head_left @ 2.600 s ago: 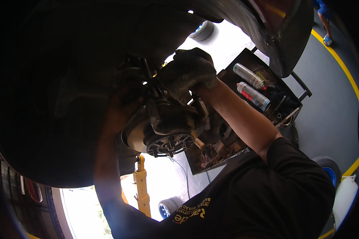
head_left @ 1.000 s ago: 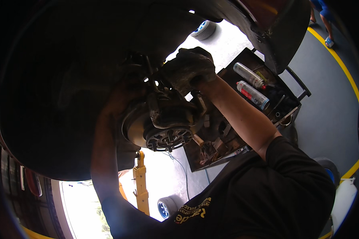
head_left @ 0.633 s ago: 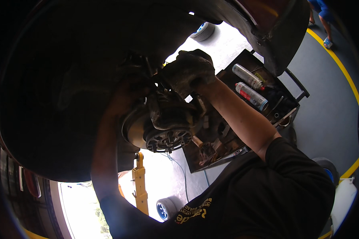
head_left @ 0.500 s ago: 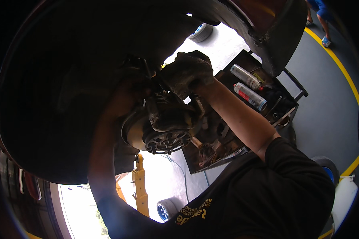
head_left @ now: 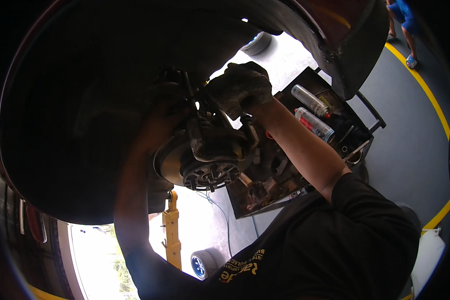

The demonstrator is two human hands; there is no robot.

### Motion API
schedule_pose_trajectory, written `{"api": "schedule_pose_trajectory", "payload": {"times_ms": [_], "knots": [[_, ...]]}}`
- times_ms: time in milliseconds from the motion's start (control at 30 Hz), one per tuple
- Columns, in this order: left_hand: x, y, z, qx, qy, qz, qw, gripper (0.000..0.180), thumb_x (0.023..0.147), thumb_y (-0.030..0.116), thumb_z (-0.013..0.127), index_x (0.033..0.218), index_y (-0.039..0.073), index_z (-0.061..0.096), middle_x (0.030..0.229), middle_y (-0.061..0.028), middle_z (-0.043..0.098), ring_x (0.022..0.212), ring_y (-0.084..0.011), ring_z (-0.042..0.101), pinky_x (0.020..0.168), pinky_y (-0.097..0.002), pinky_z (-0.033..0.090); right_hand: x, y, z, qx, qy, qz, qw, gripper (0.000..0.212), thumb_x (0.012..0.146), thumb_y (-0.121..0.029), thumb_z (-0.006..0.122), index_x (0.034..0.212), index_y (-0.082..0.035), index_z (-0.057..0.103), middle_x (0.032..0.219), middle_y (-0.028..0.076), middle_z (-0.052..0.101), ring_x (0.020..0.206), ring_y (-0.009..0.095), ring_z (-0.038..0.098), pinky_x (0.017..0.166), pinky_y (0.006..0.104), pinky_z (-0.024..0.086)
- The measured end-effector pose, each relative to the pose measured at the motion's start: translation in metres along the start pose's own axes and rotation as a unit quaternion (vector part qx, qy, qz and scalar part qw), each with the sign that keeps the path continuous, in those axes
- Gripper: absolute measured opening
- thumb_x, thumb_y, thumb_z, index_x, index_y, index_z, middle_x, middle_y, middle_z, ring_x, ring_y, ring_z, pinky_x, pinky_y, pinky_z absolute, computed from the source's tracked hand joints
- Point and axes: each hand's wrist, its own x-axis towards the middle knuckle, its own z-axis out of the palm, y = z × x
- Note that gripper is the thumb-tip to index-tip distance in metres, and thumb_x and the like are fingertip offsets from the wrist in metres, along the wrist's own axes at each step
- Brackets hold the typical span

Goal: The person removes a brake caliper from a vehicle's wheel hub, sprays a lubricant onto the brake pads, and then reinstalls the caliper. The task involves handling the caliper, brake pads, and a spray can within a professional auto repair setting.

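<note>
Inside the dark wheel arch (head_left: 75,115) of a raised vehicle, a wheel hub (head_left: 212,176) with studs shows in front of its brake disc (head_left: 169,165). A brake caliper (head_left: 199,145) sits over the disc. My right hand (head_left: 239,91), in a dirty work glove, is closed just above and behind the caliper; whatever it grips is hidden. My left hand (head_left: 171,107) reaches into the shadow on the other side, beside a thin upright rod (head_left: 188,84). Its fingers are lost in the dark.
A black tool cart (head_left: 352,145) to the right carries two spray cans (head_left: 310,100) and loose tools. A yellow lift arm (head_left: 171,230) stands below the arch. Wheels lie on the floor, one (head_left: 203,264) near the bottom. A person's legs (head_left: 407,30) show far right.
My right hand has shifted slightly to the right behind the caliper. My left hand stays deep in the shadow. The view has moved a little; the person at far right has moved slightly.
</note>
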Motion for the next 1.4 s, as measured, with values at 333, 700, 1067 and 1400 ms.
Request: {"api": "schedule_pose_trajectory", "payload": {"times_ms": [333,700,1067,1400], "knots": [[0.004,-0.022,-0.016,-0.116,-0.036,-0.101,0.987,0.034,0.094,0.020,0.075,0.121,0.000,0.070,0.115,-0.0097,0.070,0.107,-0.0193,0.069,0.093,-0.0348,0.057,0.001,0.010,-0.007,-0.073,-0.072,-0.162,0.981,0.050,0.049,-0.011,0.083,0.099,-0.008,0.076,0.098,0.009,0.075,0.090,0.026,0.069,0.077,0.0378,0.058],[0.030,0.006,-0.015,0.298,-0.080,0.120,0.944,0.034,0.094,0.023,0.072,0.118,-0.002,0.071,0.103,-0.0153,0.074,0.098,-0.0267,0.073,0.086,-0.0413,0.058,0.014,0.014,-0.011,-0.037,-0.081,-0.002,0.996,0.037,0.065,-0.004,0.084,0.100,-0.003,0.074,0.091,0.007,0.076,0.084,0.020,0.073,0.073,0.0356,0.059],[0.032,0.031,-0.007,0.433,-0.135,0.140,0.880,0.027,0.096,0.017,0.056,0.110,0.000,0.072,0.101,-0.0218,0.072,0.092,-0.0335,0.072,0.082,-0.0480,0.058,0.024,-0.035,0.018,-0.537,-0.175,-0.127,0.816,0.023,0.091,-0.039,0.070,0.105,-0.021,0.074,0.098,-0.003,0.074,0.091,0.013,0.071,0.085,0.0303,0.056],[0.008,-0.011,-0.001,0.206,-0.059,0.070,0.974,0.039,0.109,0.034,0.045,0.126,0.010,0.071,0.126,-0.0174,0.065,0.119,-0.0362,0.062,0.105,-0.0485,0.049,0.036,-0.021,0.004,-0.728,-0.222,-0.169,0.626,0.033,0.086,-0.052,0.072,0.099,-0.022,0.076,0.089,-0.007,0.075,0.082,0.012,0.073,0.077,0.0283,0.056]]}}
